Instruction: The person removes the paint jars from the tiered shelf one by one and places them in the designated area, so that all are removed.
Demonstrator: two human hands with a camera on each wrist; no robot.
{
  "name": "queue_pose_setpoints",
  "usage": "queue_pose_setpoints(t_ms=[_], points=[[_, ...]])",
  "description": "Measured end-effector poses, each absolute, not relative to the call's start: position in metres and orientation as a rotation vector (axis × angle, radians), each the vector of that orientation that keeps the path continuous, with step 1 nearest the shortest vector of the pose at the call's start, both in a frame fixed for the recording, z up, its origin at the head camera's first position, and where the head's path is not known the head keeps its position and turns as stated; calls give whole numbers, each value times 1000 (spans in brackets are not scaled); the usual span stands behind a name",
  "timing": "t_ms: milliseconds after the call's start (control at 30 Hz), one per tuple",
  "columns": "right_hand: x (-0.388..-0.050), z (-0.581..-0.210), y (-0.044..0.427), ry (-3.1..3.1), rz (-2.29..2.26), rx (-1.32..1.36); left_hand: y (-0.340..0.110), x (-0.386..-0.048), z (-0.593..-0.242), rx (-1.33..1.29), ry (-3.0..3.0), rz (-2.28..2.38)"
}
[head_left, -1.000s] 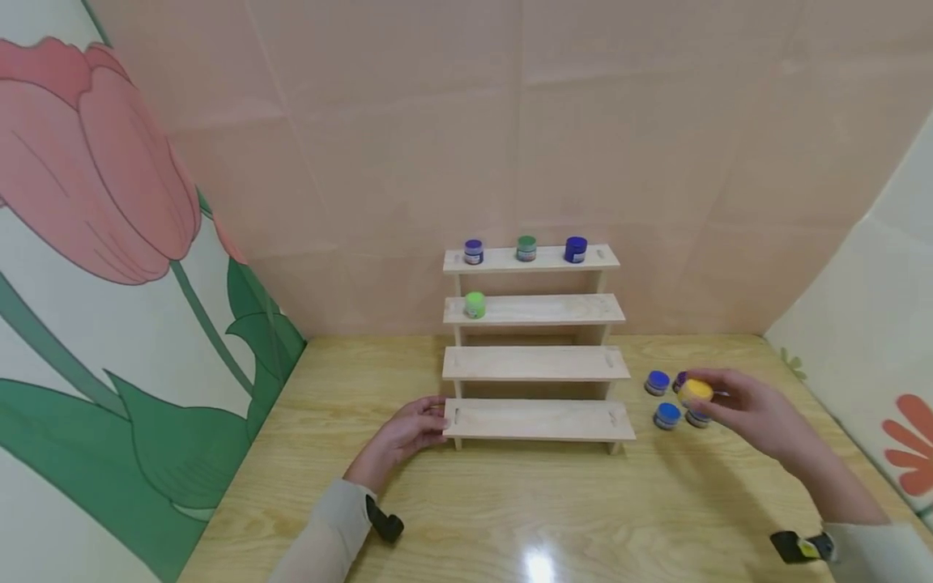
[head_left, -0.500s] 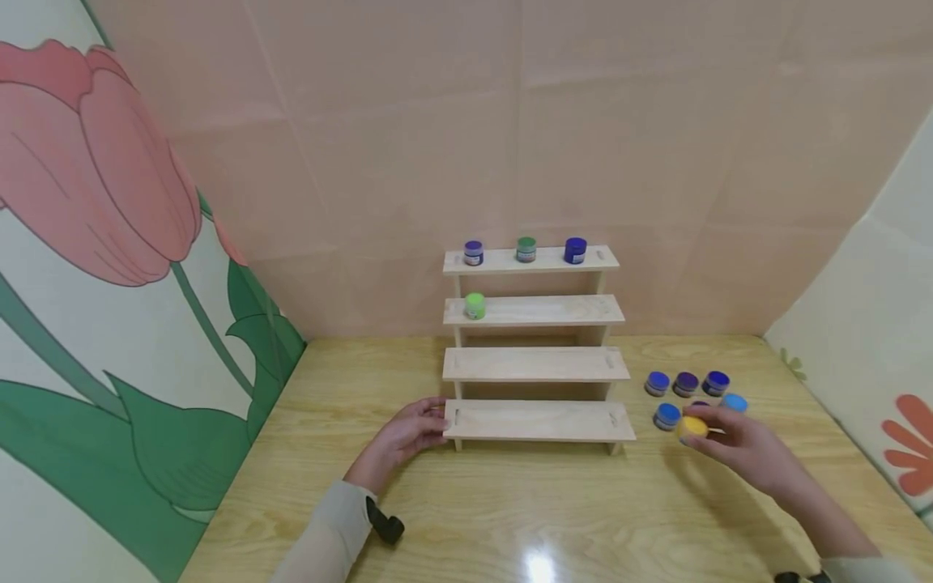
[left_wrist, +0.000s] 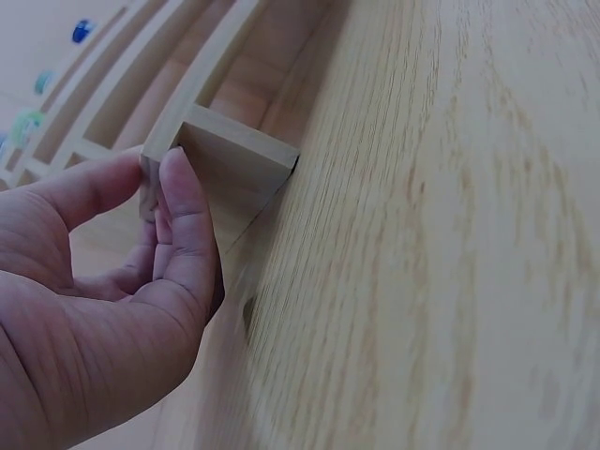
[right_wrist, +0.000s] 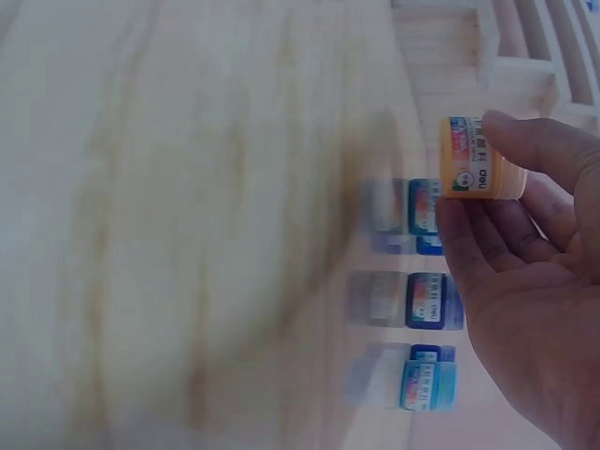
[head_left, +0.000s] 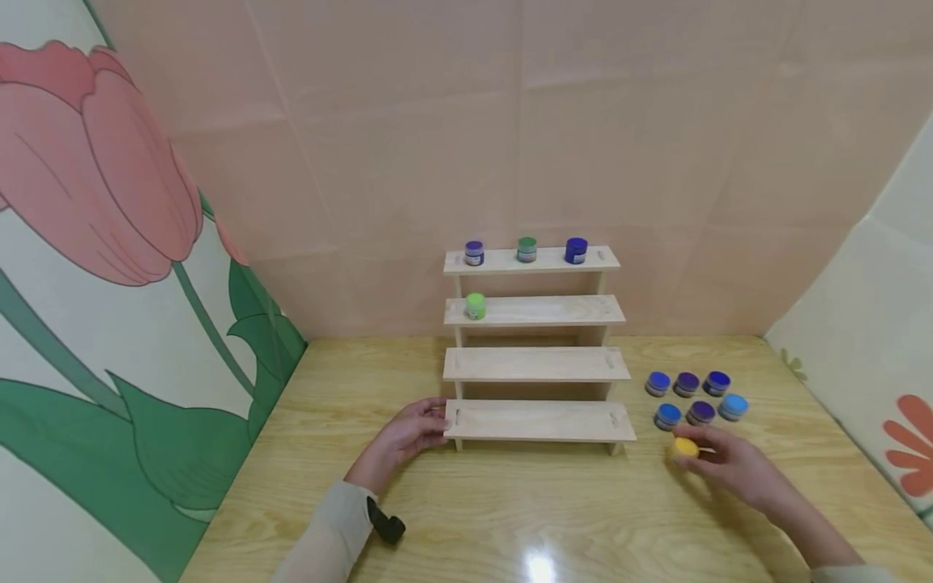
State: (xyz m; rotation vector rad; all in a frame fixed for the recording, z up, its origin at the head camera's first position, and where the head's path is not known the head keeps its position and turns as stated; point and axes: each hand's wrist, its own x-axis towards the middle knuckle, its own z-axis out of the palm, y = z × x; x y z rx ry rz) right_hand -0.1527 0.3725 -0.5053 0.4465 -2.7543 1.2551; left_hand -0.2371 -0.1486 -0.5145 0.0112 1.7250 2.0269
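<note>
My left hand pinches the left end of the lowest board of a wooden tiered shelf; the left wrist view shows thumb and fingers around the board's corner. On the right, my right hand grips a yellow paint jar between thumb and fingers, in front of the other jars. In the right wrist view this labelled jar appears raised off the table. A light green jar stands on the second board from the top. The top board bears a purple jar, a green jar and a dark blue jar.
Several blue and purple jars stand in two rows right of the shelf, among them a blue jar, a purple jar and a light blue jar. Behind the wooden table rises a pinkish backdrop. Printed panels flank both sides.
My right hand has carried the yellow jar toward the table's front and slightly left, uncovering the jars behind it. The left hand keeps its hold on the shelf.
</note>
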Motion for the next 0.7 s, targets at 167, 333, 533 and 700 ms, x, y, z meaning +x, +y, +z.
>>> queue_pose_setpoints(t_ms=[167,333,533,700], points=[[-154,-513,373,-2811,1212,439,-149,-237,-515,17,1734,2024],[-155,-517,375,-2833,1209,446,-149,-236,-513,11,1730,2027],[-157,-520,376,-2840,1243,442,-149,-237,-514,4,1721,2028],[-157,-514,376,-2809,1284,463,-149,-237,-513,2,1712,2030]])
